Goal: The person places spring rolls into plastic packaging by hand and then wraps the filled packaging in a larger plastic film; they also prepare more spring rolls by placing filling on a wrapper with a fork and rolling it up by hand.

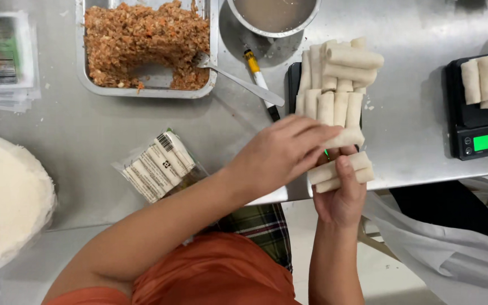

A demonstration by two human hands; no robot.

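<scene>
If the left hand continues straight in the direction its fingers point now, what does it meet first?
The left hand points right, slightly upward, with its fingertips already at one pale roll. Going on, it would probably push this roll first. Beyond it lies bare steel table, then the second scale; depth is unclear.

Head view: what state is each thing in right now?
Left hand: reaching across, fingers on a pale rolled wrap.
Right hand: gripping two pale rolls.
Rectangular metal tray of orange-brown filling: partly scooped out.
Metal fork: resting in tray.
Black scale with green display: lit, loaded with rolls.
Round metal bowl: holds cloudy liquid.
</scene>
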